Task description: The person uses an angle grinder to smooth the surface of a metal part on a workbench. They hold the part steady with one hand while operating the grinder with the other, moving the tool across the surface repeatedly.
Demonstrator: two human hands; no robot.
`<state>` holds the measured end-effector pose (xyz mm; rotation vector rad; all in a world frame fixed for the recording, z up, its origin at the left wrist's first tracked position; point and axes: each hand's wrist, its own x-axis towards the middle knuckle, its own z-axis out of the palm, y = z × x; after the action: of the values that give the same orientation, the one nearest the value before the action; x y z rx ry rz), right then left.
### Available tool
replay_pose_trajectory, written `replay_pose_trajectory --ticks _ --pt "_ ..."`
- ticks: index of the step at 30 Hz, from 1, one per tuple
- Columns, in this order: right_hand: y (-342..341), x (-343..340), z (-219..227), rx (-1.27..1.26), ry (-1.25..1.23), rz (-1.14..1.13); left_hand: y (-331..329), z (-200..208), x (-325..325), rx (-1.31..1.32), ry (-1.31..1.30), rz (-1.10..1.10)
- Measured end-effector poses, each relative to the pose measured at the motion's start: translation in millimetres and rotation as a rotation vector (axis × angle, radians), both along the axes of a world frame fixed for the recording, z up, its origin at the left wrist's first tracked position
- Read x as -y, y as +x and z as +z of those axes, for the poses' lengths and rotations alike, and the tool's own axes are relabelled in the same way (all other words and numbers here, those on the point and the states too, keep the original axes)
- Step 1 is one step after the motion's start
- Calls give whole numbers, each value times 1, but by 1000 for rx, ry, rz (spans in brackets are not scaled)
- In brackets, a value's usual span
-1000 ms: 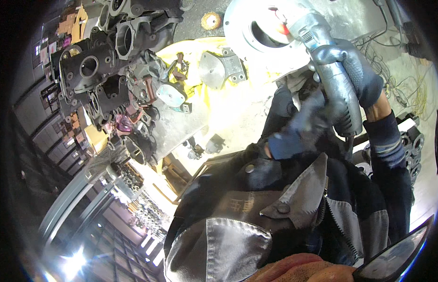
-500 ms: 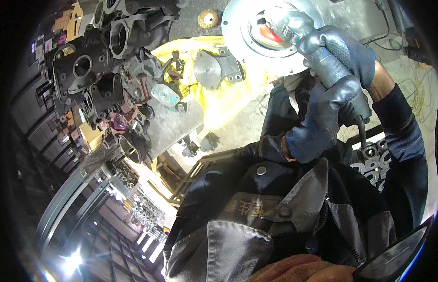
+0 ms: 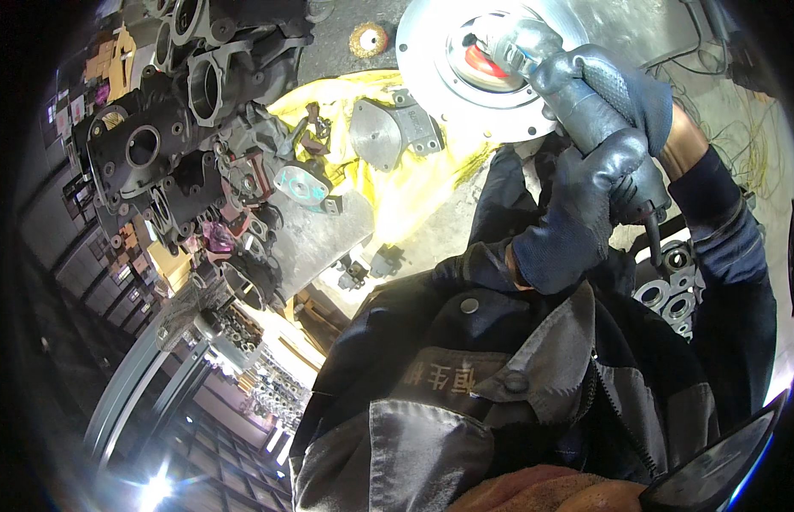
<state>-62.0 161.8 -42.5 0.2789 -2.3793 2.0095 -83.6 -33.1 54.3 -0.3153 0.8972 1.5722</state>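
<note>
The right hand (image 3: pixel 627 98), at two o'clock, is wrapping its gloved fingers around the front of a corded hand grinder (image 3: pixel 585 115); the left hand (image 3: pixel 576 213), just short of three o'clock, is grasping the rear of the same body, near the cord (image 3: pixel 655 239). Both grips are looking firm.

The flanged metal housing (image 3: pixel 427 72) is lying at one o'clock, and the grinder's red disc (image 3: pixel 482 61) is sitting at its round central opening. The step in hand is apparently working that opening's inner surface; whether the disc is touching metal, glare is hiding. Moving on from here is calling for steady two-handed control, with the disc following the curve evenly.

Among hollow things, dark bored castings (image 3: pixel 107 171) are crowding ten o'clock, nothing showing clearly inside their bores. Ring-shaped metal parts (image 3: pixel 666 294) are clustering at three o'clock; whether a crate is holding them, I cannot tell. At seven o'clock, small metal parts (image 3: pixel 273 397) are massing, too small for telling any bin. Near twelve, a yellow sheet (image 3: pixel 397 209) is carrying a rounded metal plate (image 3: pixel 376 132).
</note>
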Motion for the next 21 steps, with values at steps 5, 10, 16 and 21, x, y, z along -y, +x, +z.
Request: replay_pose_trajectory --ticks 5,10,16,21 --pt "3 12 -3 14 -76 -47 -1 4 -3 -109 -57 -8" --pt "7 24 -10 252 -431 -95 -1 -2 3 40 -71 76" --pt "10 35 -11 -22 -115 -106 -9 -6 15 -19 -93 -22" --pt "12 50 -10 242 -576 -161 -16 -9 19 -39 -152 -79"
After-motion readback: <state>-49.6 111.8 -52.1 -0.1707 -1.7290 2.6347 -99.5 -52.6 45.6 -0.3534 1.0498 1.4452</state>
